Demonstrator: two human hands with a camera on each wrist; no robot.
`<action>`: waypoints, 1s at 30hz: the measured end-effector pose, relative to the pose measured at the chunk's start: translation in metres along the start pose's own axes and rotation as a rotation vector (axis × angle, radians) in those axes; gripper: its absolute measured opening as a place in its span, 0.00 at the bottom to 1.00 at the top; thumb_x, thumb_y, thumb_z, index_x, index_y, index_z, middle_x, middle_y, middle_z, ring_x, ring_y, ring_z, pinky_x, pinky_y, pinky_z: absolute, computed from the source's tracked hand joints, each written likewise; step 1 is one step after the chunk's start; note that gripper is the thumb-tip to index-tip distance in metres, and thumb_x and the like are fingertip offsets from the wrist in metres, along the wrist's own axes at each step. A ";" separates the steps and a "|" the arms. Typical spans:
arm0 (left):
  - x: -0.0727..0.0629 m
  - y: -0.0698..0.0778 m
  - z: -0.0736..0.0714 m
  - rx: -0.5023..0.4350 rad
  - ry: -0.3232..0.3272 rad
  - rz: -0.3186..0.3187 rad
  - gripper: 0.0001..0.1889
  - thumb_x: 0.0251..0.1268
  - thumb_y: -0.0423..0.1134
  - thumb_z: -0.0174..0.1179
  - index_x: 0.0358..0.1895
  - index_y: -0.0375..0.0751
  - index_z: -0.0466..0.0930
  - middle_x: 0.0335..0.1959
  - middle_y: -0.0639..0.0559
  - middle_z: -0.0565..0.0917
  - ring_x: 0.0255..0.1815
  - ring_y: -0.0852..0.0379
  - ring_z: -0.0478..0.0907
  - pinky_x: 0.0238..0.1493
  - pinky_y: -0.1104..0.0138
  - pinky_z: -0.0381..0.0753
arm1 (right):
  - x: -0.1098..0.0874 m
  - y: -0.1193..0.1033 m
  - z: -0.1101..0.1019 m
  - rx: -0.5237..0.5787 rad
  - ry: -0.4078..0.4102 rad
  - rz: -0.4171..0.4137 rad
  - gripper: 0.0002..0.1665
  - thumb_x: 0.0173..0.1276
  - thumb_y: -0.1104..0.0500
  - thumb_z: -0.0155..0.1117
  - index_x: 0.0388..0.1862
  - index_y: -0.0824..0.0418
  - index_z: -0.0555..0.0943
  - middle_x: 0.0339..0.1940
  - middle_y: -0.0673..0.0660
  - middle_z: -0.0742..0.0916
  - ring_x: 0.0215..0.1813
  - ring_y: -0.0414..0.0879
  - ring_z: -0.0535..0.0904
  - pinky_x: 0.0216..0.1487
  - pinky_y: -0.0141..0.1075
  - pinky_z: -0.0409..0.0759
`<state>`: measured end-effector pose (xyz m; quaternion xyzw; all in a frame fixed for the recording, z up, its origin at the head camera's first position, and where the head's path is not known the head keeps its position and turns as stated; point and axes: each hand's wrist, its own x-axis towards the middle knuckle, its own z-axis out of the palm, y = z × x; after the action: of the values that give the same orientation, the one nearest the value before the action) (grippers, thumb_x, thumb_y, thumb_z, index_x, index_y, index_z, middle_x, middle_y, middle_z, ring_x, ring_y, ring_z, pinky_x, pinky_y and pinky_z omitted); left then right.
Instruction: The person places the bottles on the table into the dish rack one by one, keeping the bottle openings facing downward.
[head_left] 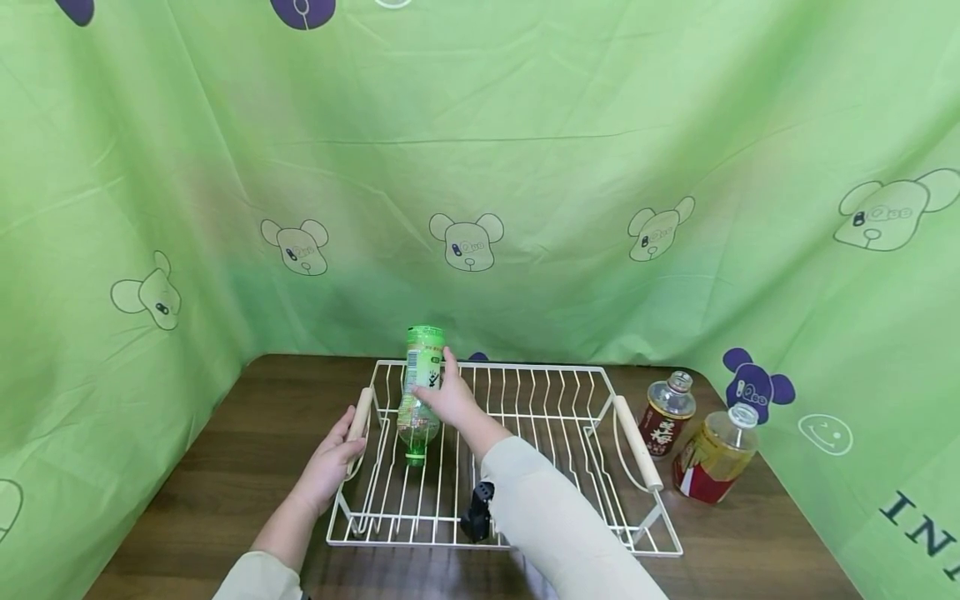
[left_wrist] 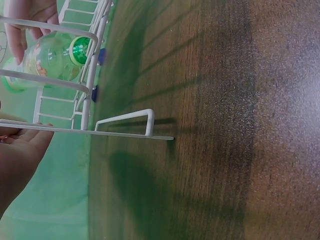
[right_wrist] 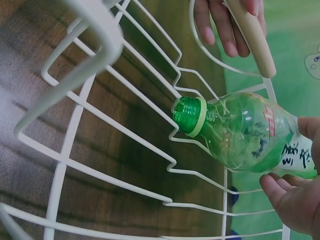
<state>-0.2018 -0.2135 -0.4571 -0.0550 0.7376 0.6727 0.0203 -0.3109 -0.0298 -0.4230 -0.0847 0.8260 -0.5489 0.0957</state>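
Observation:
A clear green plastic bottle (head_left: pixel 424 358) is tilted upside down over a white wire dish rack (head_left: pixel 412 546). My right hand (head_left: pixel 453 402) holds it around its side, thumb across the label. In the right wrist view the uncapped neck of the bottle (right_wrist: pixel 245 132) points down among the rack's wires; whether it touches them I cannot tell. My left hand (head_left: pixel 330 468) grips the rack's left wooden handle (head_left: pixel 361 415), with fingers on one side and thumb on the other. In the left wrist view, rack wires partly cover the bottle (left_wrist: pixel 55 55).
Right of the rack, two uncapped bottles stand on the brown wooden table (head_left: pixel 217 483): one with a dark red label (head_left: pixel 662 427), one with a yellow and red label (head_left: pixel 708 458). The rack's right wooden handle (head_left: pixel 637 442) is beside them. A green curtain (head_left: pixel 525 167) encloses the table.

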 end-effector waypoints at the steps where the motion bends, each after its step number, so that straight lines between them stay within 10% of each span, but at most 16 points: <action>1: 0.000 0.000 0.000 0.000 -0.002 0.000 0.37 0.70 0.28 0.42 0.78 0.33 0.37 0.78 0.31 0.48 0.72 0.43 0.57 0.49 0.88 0.61 | 0.000 0.000 -0.001 0.000 0.000 0.000 0.58 0.65 0.55 0.68 0.81 0.54 0.40 0.72 0.73 0.69 0.65 0.67 0.73 0.66 0.57 0.71; 18: -0.002 0.002 -0.002 0.021 -0.010 -0.018 0.37 0.71 0.29 0.43 0.78 0.34 0.36 0.79 0.32 0.49 0.74 0.43 0.55 0.49 0.87 0.62 | -0.016 -0.019 -0.056 -0.001 0.013 -0.036 0.53 0.66 0.52 0.65 0.80 0.56 0.45 0.75 0.71 0.65 0.71 0.64 0.68 0.67 0.55 0.71; 24: -0.003 0.001 -0.002 0.040 -0.002 -0.029 0.37 0.71 0.31 0.45 0.79 0.36 0.37 0.77 0.32 0.54 0.63 0.68 0.66 0.49 0.86 0.62 | -0.028 -0.024 -0.094 -0.061 0.038 -0.073 0.51 0.66 0.50 0.66 0.80 0.54 0.49 0.75 0.67 0.66 0.74 0.62 0.65 0.70 0.55 0.68; 30: -0.004 0.001 0.000 0.057 0.001 -0.026 0.36 0.72 0.30 0.44 0.79 0.35 0.37 0.75 0.29 0.58 0.73 0.45 0.58 0.49 0.86 0.62 | -0.047 -0.024 -0.132 -0.132 0.075 -0.135 0.50 0.67 0.50 0.65 0.80 0.55 0.49 0.75 0.67 0.66 0.74 0.63 0.64 0.72 0.57 0.64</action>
<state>-0.1975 -0.2135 -0.4556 -0.0641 0.7556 0.6512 0.0301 -0.2980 0.0904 -0.3475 -0.1255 0.8557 -0.5015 0.0217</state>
